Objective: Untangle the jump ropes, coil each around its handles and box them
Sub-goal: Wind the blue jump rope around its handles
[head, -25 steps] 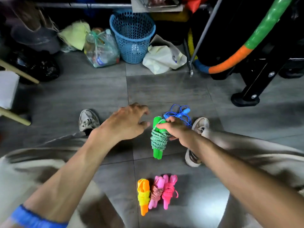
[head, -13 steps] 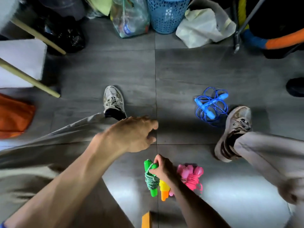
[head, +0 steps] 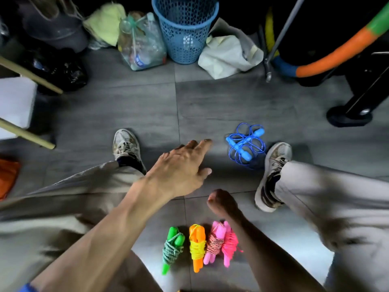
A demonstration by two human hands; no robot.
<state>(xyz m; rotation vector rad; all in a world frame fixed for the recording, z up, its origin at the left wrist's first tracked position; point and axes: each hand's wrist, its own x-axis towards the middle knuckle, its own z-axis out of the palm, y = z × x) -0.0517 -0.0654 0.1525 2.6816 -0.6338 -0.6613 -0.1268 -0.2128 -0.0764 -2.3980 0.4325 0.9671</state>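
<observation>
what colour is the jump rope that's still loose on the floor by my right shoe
Blue, cord and handles alike: the loose jump rope shows in the head view, the only view.

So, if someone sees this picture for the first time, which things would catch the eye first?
Probably the row of four coiled jump ropes on the grey tiled floor near the bottom: green, orange-yellow, pink with speckled cord and bright pink. Next, the loose blue plastic jump rope beside the right shoe, with the open left hand stretched toward it.
</observation>
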